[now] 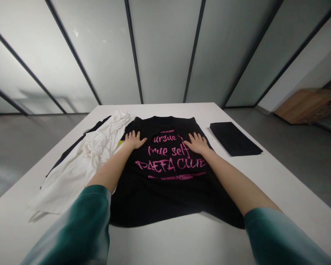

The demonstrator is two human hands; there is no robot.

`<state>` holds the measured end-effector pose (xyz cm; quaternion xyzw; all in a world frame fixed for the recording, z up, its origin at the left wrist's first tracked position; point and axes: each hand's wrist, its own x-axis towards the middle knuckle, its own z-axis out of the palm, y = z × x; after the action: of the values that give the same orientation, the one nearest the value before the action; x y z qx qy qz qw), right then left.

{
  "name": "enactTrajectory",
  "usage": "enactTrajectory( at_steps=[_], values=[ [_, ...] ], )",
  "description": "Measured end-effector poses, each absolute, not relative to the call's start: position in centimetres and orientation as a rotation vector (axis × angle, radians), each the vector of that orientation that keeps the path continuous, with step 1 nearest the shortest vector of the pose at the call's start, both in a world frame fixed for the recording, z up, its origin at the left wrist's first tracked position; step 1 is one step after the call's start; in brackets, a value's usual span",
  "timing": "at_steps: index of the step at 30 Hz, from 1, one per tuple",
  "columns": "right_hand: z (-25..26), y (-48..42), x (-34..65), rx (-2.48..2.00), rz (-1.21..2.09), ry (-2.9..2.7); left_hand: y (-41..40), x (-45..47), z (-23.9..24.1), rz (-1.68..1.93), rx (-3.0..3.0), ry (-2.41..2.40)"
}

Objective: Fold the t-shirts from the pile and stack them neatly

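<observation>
The black shirt [165, 198] lies beneath left grip [134, 140] and right grip [197, 144] (palms down, fingers spread, grasping nothing).

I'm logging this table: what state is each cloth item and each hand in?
Black shirt: spread out, pink lettering up
White cloth: rumpled, heaped
Dark fabric: partly covered by the white cloth
Black bundle: neatly folded, flat
Yellow bit: mostly hidden, unclear
Left hand: palm down on the shirt, fingers spread
Right hand: same

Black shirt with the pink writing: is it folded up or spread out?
Spread out: the black shirt lies wide across the table, its pink writing showing, with the left hand and right hand resting on it.
</observation>
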<state>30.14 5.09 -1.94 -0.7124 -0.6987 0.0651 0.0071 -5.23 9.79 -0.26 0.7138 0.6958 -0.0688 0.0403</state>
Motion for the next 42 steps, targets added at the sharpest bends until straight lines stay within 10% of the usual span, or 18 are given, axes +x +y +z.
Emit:
enactTrajectory(
  at_steps=[42],
  values=[
    [-0.7, -21.5, 36.3, -1.801, 0.364, -1.916, -15.2, -12.6, 1.2, 0.578, 2.006, 1.659]
  ],
)
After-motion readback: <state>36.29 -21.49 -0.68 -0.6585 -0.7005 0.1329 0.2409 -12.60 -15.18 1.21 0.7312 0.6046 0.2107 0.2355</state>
